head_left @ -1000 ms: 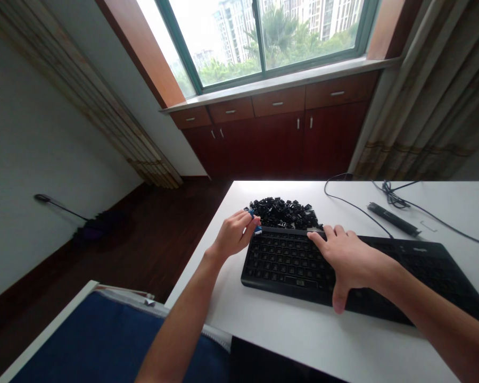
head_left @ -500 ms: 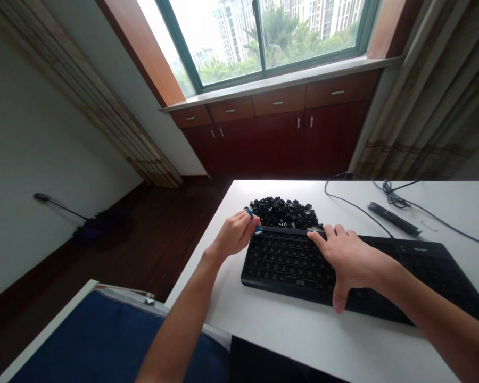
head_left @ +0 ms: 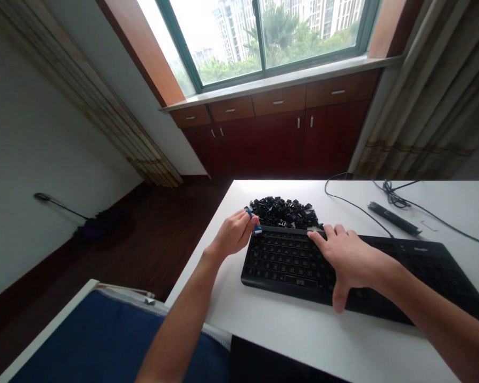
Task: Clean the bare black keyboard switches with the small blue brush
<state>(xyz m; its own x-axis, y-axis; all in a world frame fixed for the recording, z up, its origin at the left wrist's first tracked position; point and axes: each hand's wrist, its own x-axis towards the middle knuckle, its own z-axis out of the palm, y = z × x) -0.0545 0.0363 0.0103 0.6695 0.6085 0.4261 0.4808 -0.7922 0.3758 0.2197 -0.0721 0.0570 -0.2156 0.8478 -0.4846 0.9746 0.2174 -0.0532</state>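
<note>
A black keyboard [head_left: 281, 258] lies on the white table, its left part bare of keycaps. My left hand [head_left: 234, 234] is closed around a small blue tool [head_left: 257, 230] with a white, bristle-like tip. That tip is at the keyboard's upper left corner; whether it touches is too small to tell. Spread flat across the middle of the keyboard, my right hand [head_left: 349, 258] has its fingers at the far edge and its thumb near the front edge. Beyond the keyboard is a heap of loose black keycaps [head_left: 281, 210].
A long black strip [head_left: 394, 218] and a thin bent metal piece [head_left: 429, 226] lie at the table's right side. A black cable [head_left: 395, 197] runs there from the keyboard. The white table [head_left: 219, 287] ends at the left, by a blue fabric piece of furniture [head_left: 91, 335].
The blue tool's tip has shifted very slightly left and down in my left hand. My right hand and the keyboard stay where they were.
</note>
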